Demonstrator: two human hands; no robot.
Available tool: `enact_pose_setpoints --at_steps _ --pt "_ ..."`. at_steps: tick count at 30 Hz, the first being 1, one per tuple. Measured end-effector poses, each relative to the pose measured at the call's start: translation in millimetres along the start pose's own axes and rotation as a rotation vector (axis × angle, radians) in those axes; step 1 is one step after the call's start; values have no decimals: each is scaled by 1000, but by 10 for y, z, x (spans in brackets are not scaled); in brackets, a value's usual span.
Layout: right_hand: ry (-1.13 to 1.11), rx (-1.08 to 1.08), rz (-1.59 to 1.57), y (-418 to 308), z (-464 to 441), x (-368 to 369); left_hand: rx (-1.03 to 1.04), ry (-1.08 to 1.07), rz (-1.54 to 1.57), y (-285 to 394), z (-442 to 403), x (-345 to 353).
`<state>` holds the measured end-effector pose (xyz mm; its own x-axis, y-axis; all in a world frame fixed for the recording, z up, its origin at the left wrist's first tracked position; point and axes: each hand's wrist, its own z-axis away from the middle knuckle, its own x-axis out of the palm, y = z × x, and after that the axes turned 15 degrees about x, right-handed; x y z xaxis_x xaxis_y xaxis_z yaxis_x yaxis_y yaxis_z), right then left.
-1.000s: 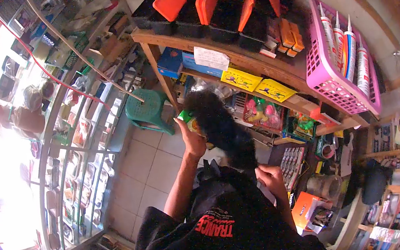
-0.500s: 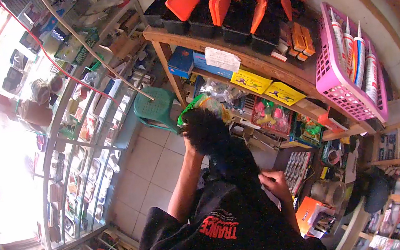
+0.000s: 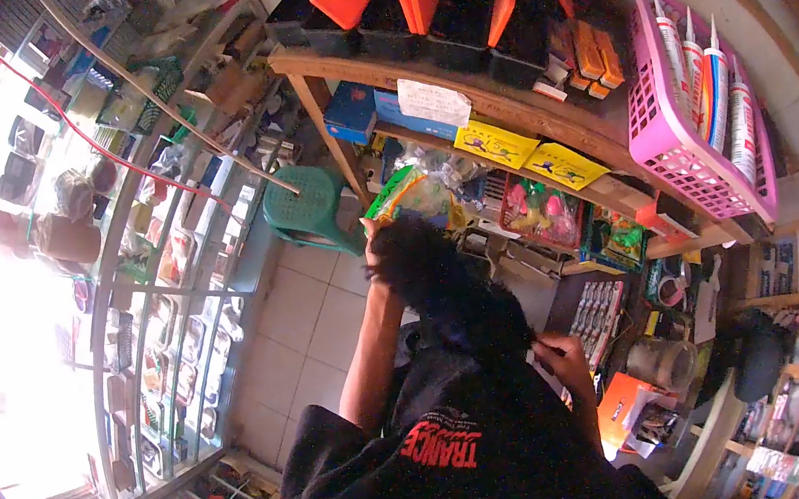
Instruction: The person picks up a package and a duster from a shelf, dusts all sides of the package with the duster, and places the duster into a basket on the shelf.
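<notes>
In the head view, the left hand (image 3: 375, 249) is raised left of centre, its fingers clamped on the edge of a green, yellow and clear plastic packet (image 3: 400, 195). The packet is beyond the hand, in front of the wooden shelf unit (image 3: 347, 155); a dark fuzzy mass (image 3: 449, 278), possibly hair, covers part of the hand. The right hand (image 3: 563, 359) is lower and farther right, at the near end of that mass, its fingers curled in; I cannot tell what, if anything, they grip. Both forearms come from a black T-shirt (image 3: 390, 483) with red lettering.

A green plastic stool (image 3: 304, 214) stands left of the packet on the tiled floor. At the far right, a pink basket (image 3: 702, 171) holds sealant tubes (image 3: 709, 87). Glass shelving (image 3: 174, 299) lines the left side, and an orange box (image 3: 624, 408) lies near the right hand.
</notes>
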<state>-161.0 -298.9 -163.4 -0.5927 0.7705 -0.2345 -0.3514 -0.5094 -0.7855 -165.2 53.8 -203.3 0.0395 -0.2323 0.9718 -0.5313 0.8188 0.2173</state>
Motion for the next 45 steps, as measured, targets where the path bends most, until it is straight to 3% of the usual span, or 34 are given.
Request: enact_pose_setpoints --at_steps 1,2,3,5,6,8,10,11,14,15,18,23,31,34,36,40,42,44,45 --pt "7 -6 16 12 -14 -9 -9 7 -34 7 31 228" --pt "-6 39 -11 7 -10 -3 28 174 -41 -18 3 460" --pt "-19 84 -38 -6 0 -1 66 132 -343 -38 14 334" --pt "-11 100 -44 -79 6 -1 82 221 -475 -42 65 194" --pt "11 73 -24 -132 21 7 56 353 -303 -15 104 169" --pt "45 10 8 -78 -36 13 61 61 -745 58 120 184" --pt "7 44 -73 -14 -123 35 108 32 -245 91 109 380" --pt "-33 113 -168 -13 -148 36 130 106 -282 95 120 281" --pt "-23 -67 -26 -170 -223 157 102 173 -213 168 217 236" --pt "27 -191 5 -242 -255 274 32 162 -160 213 271 127" --pt "-75 -274 -139 -718 -356 517 -9 48 -63 245 405 369" --pt "-139 -362 -86 -1483 -515 719 -18 219 -111 251 708 472" --pt "-279 -455 -38 -1492 -654 755 -12 131 -208 509 886 630" --pt "-382 -359 14 -1546 -637 616 -39 43 -244 545 870 697" --pt "-370 -306 -27 -1514 -638 603 -54 43 -241 525 844 712" --pt "-69 -382 61 -1380 -588 535 -25 240 -203 407 751 629" --pt "-204 -264 -115 -1207 -595 350 37 285 -156 363 674 591" --pt "-152 -352 -44 -909 -588 203 107 232 -75 339 580 552" --pt "-32 -496 118 -699 -580 165 132 300 -111 330 550 313"
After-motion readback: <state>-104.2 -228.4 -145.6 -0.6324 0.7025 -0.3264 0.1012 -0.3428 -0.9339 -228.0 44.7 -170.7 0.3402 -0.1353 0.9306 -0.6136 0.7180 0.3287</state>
